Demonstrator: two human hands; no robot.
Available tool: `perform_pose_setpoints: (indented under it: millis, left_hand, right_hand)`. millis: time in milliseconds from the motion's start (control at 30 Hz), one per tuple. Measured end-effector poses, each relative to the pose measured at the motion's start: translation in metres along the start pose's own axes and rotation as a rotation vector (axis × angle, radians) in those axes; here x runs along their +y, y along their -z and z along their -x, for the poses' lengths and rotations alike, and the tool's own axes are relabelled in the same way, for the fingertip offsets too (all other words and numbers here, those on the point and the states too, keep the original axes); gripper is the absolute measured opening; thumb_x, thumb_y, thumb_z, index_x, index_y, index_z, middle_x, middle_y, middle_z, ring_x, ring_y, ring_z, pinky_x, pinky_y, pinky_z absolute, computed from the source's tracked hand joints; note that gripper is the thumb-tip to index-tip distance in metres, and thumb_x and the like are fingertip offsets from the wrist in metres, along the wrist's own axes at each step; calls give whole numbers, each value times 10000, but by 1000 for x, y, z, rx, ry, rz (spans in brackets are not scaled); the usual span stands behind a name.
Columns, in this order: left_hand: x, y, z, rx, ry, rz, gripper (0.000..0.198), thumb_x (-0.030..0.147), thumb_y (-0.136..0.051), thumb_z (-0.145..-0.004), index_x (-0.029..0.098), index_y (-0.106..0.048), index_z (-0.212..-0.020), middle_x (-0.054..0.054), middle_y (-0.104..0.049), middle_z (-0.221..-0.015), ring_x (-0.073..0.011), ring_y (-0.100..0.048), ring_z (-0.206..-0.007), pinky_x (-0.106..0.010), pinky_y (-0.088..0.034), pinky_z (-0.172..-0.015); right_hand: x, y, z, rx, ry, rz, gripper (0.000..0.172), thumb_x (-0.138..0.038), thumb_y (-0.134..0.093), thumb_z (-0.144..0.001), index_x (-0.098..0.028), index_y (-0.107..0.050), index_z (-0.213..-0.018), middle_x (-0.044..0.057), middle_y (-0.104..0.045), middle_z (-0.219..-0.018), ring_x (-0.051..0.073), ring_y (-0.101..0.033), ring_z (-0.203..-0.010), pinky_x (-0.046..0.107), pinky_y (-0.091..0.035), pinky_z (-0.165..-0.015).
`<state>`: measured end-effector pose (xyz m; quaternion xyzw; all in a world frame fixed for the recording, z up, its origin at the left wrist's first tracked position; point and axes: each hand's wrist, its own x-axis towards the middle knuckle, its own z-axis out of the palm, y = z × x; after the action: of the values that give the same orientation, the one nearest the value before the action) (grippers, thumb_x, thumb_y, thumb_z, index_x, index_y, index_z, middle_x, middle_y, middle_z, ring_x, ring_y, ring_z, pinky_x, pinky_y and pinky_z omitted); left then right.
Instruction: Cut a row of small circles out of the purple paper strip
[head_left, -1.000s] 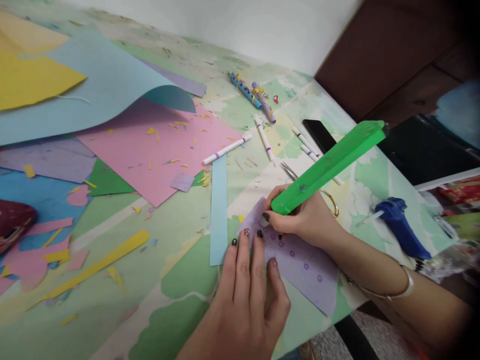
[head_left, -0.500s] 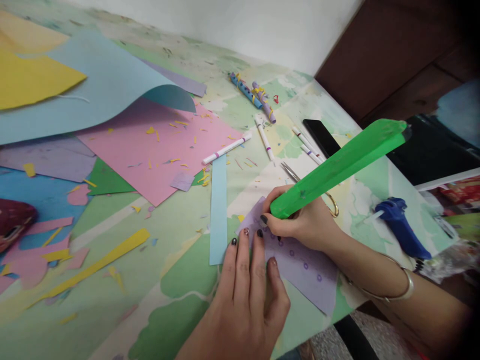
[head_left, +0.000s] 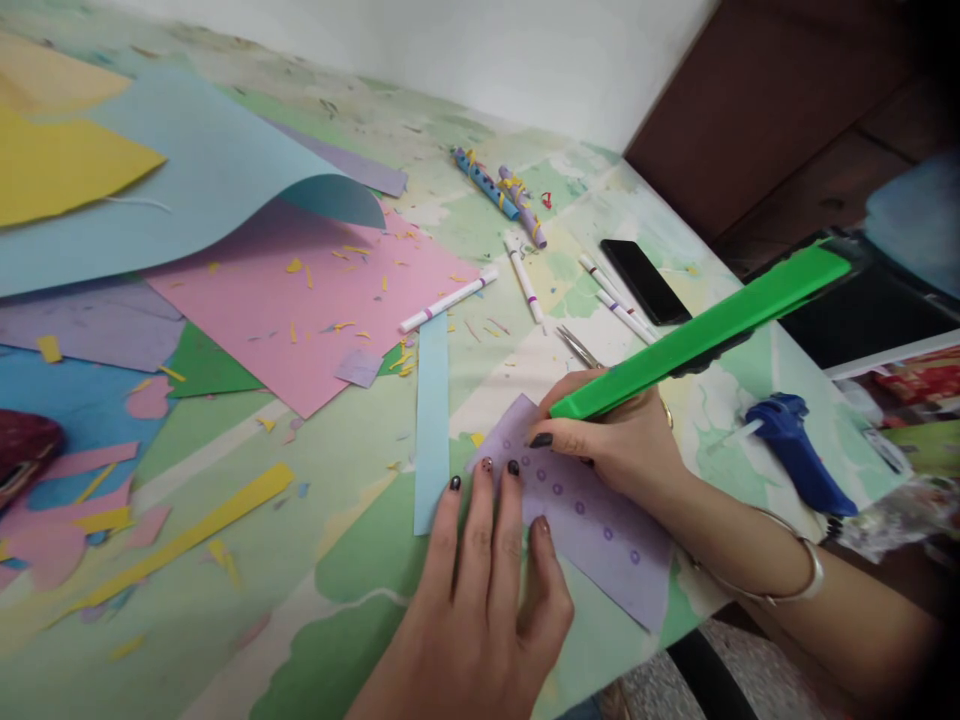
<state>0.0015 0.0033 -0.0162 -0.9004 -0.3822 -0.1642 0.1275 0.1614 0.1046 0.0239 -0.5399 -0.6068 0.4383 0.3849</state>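
Observation:
My left hand [head_left: 487,590] lies flat with its fingers spread, fingertips on the left edge of a lilac paper piece [head_left: 592,560] that bears a row of small purple rings. Above the paper's upper end, my right hand [head_left: 619,430] is closed around a long bright green stick [head_left: 705,325], flat-sided and dark along its underside. It slants up to the right; its lower end is hidden in the hand. Scissors [head_left: 576,346] lie just behind the right hand, partly covered by it. A light blue paper strip [head_left: 432,430] lies beside the left fingertips.
White markers [head_left: 450,300] and a black phone [head_left: 645,282] lie farther back, near two decorated paper rolls [head_left: 484,183]. A blue glue gun [head_left: 799,450] sits at right. Large coloured sheets [head_left: 247,190], a yellow strip [head_left: 187,540] and scraps cover the left side.
The green stick has turned in my right hand, now tilting lower to the right and showing its dark underside. More rings show on the lilac paper. My left hand stays on it.

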Motion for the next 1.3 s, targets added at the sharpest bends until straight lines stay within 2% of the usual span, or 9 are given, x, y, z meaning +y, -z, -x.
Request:
perform_pose_setpoints:
  millis: [233,433,600,700,867,1000,1300]
  left_hand:
    - [2,-2,1,20,-7,-8,273,211,-457,-894,55,-503,-1113,-276,-597,-1212,-427,-518,-1188,-555,-409,-996]
    - [-2,-3,0,47,-49,-9,273,199,-435,-888,43,-515,-1097,-283,-614,-1177,-441,-539,-1153,-543,-442,-953]
    - [-3,-3,0,34,-52,-21,267,197,-421,-891,62,-519,-1100,-249,-636,-1163,-417,-549,-1153,-535,-448,-958]
    - [-3,-2,0,26,-48,-20,275,189,-411,-890,55,-515,-1107,-258,-625,-1176,-424,-539,-1160,-533,-452,-953]
    - [-3,-2,-2,42,-56,1,286,173,-389,-886,37,-513,-1104,-283,-612,-1178,-443,-532,-1154,-535,-470,-927]
    - [0,0,-2,16,-2,7,282,175,-397,-893,35,-503,-1113,-284,-596,-1204,-445,-491,-1194,-536,-455,-957]
    - [0,1,-1,4,-15,11,288,169,-375,-898,33,-502,-1118,-282,-594,-1208,-441,-480,-1204,-536,-462,-957]
  right_hand:
    - [6,2,-3,-39,-122,3,135,-208,-808,-602,-182,-701,-681,-40,-588,-448,78,-503,-361,171,-418,-345]
    - [2,-1,-3,-19,-49,-55,104,-183,-803,-620,-184,-702,-644,-46,-588,-477,55,-466,-360,163,-392,-334]
    - [0,2,-3,-100,-102,-42,155,-99,-812,-564,-160,-723,-675,-40,-620,-481,70,-518,-398,150,-436,-376]
    - [0,2,-5,-103,-133,-68,193,-88,-815,-546,-158,-719,-698,-31,-653,-531,80,-570,-441,154,-479,-429]
    - [-3,2,-7,-173,-134,15,125,-174,-806,-600,-174,-690,-645,-28,-641,-512,91,-574,-449,189,-487,-445]
    - [-2,2,-7,-167,-103,66,139,-243,-789,-642,-172,-670,-626,-20,-636,-515,104,-575,-456,218,-482,-450]
    - [-3,-1,-5,-158,-132,66,132,-229,-779,-638,-169,-662,-627,-22,-633,-539,92,-562,-476,208,-472,-472]
